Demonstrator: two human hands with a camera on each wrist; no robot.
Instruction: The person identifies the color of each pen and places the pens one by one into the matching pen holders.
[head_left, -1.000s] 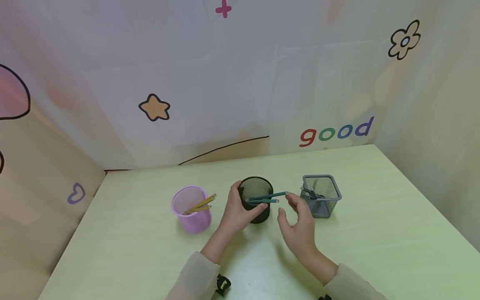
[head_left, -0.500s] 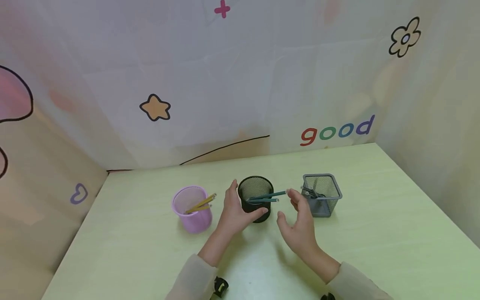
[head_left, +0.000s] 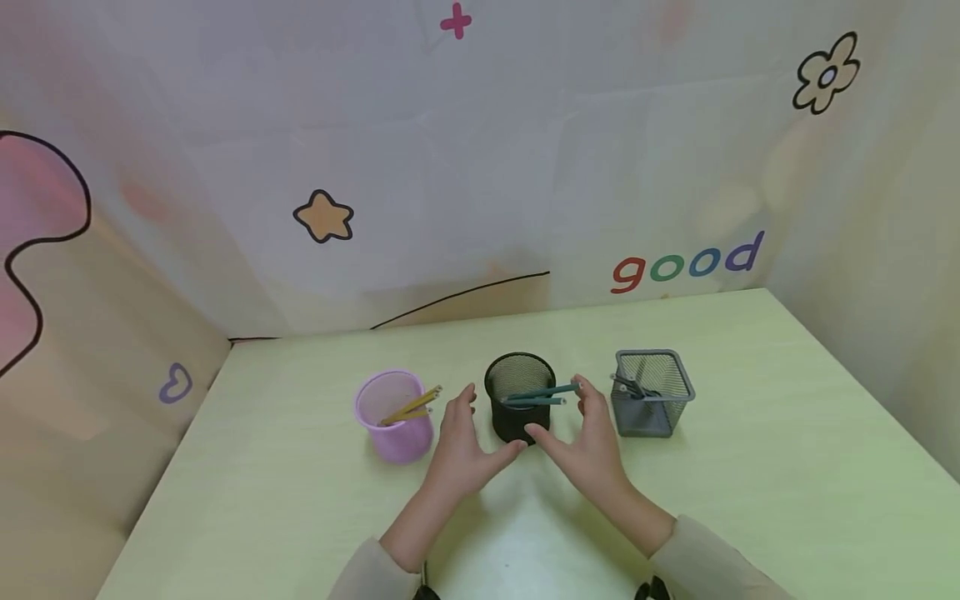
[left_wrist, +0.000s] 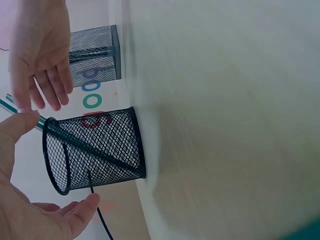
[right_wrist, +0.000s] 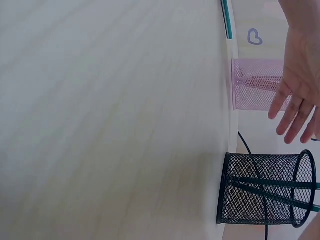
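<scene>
In the head view a black mesh pencil cup (head_left: 521,425) stands upright, with teal pencils (head_left: 536,400) leaning out over its right rim. My left hand (head_left: 461,454) is just left of the cup, fingers spread and a gap between them and the mesh. To the cup's right, my right hand (head_left: 588,442) has its thumb near the cup's front and its index fingertip by the pencil ends; whether it touches them I cannot tell. Both hands hold nothing. The left wrist view shows the cup (left_wrist: 95,150) between thumb and fingers, apart from the palm.
A pink mesh cup (head_left: 405,442) with several yellow pencils (head_left: 411,408) stands on the left. On the right is a square grey mesh holder (head_left: 652,417) with dark items (head_left: 633,388) inside. The pale green tabletop (head_left: 285,492) meets a printed cloth backdrop (head_left: 450,167).
My left hand has come off the black cup, moving left and slightly toward me. My right thumb has moved left, closer to the cup's front. The whole head view has shifted slightly.
</scene>
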